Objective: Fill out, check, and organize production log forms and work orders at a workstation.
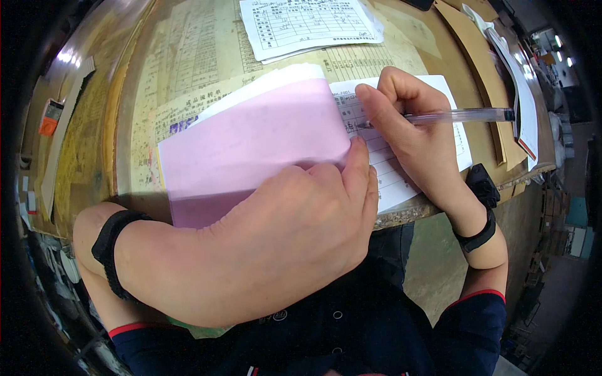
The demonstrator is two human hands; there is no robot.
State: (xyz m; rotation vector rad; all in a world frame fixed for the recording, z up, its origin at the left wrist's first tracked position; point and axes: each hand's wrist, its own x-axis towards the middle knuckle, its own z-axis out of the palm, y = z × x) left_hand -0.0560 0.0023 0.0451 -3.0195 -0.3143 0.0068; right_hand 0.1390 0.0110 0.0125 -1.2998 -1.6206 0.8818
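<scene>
Pink sheet (257,138), curling at its right edge, lies left of centre under the left hand (307,219); digits drawn together, pinch or press cannot be told. Right hand (423,147) grips a clear pen (470,116), tip over the white form (390,172), right. Advisable: hold pink margin clear of tip.

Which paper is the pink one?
It's the pink sheet, partly covered by the left hand. The form under the right hand and the stack at the top are white.
</scene>
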